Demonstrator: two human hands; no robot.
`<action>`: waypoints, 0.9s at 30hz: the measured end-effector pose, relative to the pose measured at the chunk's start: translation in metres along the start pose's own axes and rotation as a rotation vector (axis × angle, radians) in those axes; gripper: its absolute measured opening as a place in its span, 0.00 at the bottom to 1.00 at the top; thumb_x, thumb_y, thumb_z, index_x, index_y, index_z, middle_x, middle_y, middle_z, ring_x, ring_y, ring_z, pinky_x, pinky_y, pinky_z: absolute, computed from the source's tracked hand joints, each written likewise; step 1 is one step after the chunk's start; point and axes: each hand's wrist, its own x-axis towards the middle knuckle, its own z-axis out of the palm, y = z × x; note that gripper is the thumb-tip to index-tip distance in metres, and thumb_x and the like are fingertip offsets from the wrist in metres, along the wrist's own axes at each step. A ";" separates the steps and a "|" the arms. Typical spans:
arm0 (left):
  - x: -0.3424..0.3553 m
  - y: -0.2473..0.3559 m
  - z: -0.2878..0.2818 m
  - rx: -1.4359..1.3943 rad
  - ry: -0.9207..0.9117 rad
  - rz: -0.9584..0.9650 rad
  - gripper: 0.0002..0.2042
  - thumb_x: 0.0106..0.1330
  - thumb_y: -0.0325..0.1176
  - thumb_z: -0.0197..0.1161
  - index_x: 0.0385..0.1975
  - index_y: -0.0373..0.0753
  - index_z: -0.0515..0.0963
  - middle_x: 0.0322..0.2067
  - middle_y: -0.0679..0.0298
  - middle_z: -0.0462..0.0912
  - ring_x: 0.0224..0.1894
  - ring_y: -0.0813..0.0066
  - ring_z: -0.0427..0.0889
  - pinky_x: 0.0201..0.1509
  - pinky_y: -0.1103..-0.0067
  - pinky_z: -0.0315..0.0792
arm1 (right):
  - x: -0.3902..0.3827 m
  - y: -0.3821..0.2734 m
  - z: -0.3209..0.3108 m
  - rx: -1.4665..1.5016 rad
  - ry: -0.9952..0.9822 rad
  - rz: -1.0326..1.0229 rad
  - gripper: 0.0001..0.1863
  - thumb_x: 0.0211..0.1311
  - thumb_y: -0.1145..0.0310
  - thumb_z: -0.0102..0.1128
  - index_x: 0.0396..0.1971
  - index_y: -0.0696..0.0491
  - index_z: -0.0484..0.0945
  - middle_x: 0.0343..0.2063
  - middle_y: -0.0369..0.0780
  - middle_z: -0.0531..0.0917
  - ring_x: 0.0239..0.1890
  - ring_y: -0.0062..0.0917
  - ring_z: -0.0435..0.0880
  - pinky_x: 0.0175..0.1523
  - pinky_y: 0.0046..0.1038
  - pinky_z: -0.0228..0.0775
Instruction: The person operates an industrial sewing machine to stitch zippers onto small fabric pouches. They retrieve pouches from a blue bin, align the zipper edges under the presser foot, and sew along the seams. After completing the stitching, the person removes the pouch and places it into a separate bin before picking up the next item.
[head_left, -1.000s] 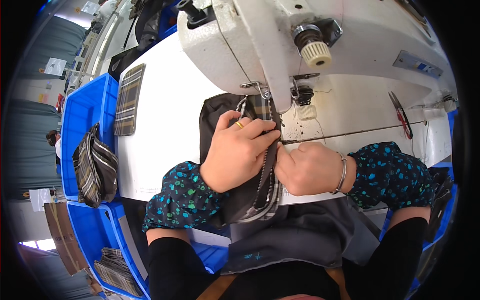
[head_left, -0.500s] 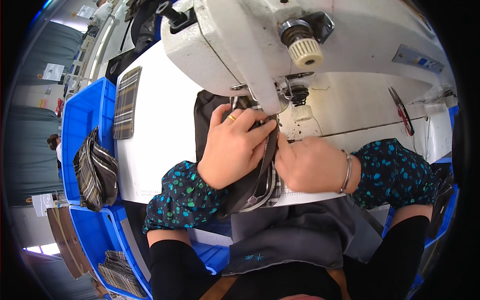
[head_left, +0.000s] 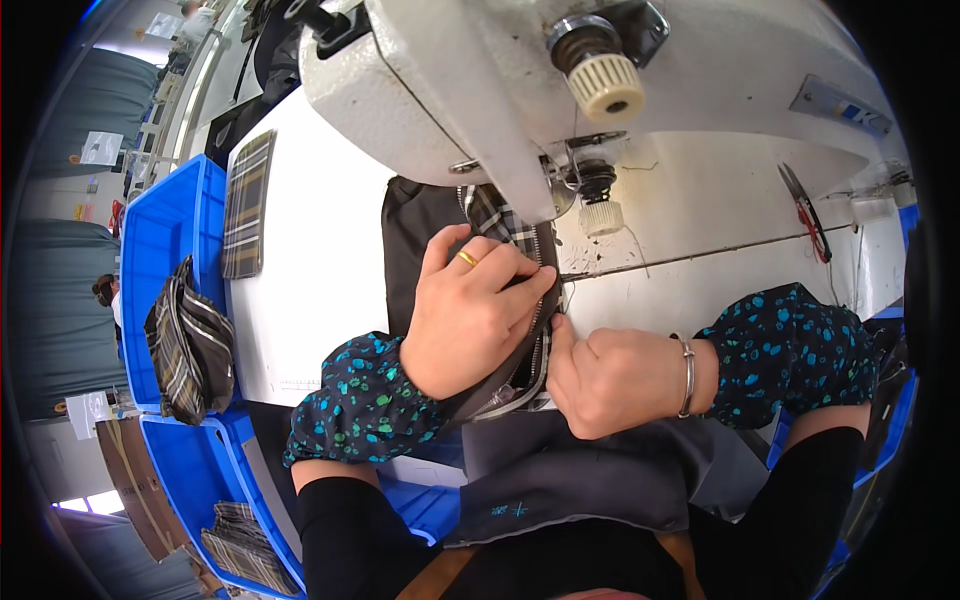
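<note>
Zip pouch (head_left: 408,240) on counter (head_left: 320,200), at sewing m/c (head_left: 450,110)'s 6 o'clock. L hand (head_left: 468,312) half-spread, pressing it flat; R hand (head_left: 605,378) curled at its 3 o'clock edge, pinch prob. but hidden. Uneven pressure cd skew the edge, zip teeth (head_left: 540,242) foul stitching; loose thread (head_left: 640,255) at R hand's 12 o'clock might snag.

Dark fabric piece (head_left: 404,255) — plaid section (head_left: 492,215), toothed zipper (head_left: 538,240) along right side — lies on the bench (head_left: 310,250), upper end beneath sewing machine (head_left: 440,100).
</note>
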 end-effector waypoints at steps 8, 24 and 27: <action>0.004 0.002 -0.001 0.025 -0.027 0.008 0.18 0.51 0.27 0.73 0.44 0.46 0.89 0.39 0.73 0.83 0.45 0.69 0.82 0.64 0.57 0.69 | 0.000 -0.001 0.001 0.046 0.003 0.013 0.25 0.36 0.65 0.60 0.29 0.74 0.84 0.27 0.63 0.86 0.19 0.30 0.83 0.24 0.26 0.76; 0.032 -0.044 0.013 -0.044 0.114 0.005 0.11 0.56 0.25 0.72 0.40 0.40 0.90 0.41 0.64 0.88 0.38 0.59 0.85 0.41 0.67 0.76 | -0.003 0.037 0.027 -0.008 -0.014 0.193 0.21 0.46 0.71 0.64 0.35 0.75 0.82 0.31 0.63 0.86 0.15 0.27 0.81 0.17 0.29 0.71; 0.031 -0.045 0.014 -0.061 0.096 -0.004 0.13 0.57 0.25 0.72 0.43 0.39 0.88 0.42 0.61 0.88 0.40 0.57 0.86 0.43 0.67 0.78 | 0.000 0.032 0.018 -0.086 -0.076 0.387 0.21 0.48 0.72 0.64 0.38 0.74 0.83 0.29 0.60 0.86 0.15 0.26 0.81 0.18 0.28 0.71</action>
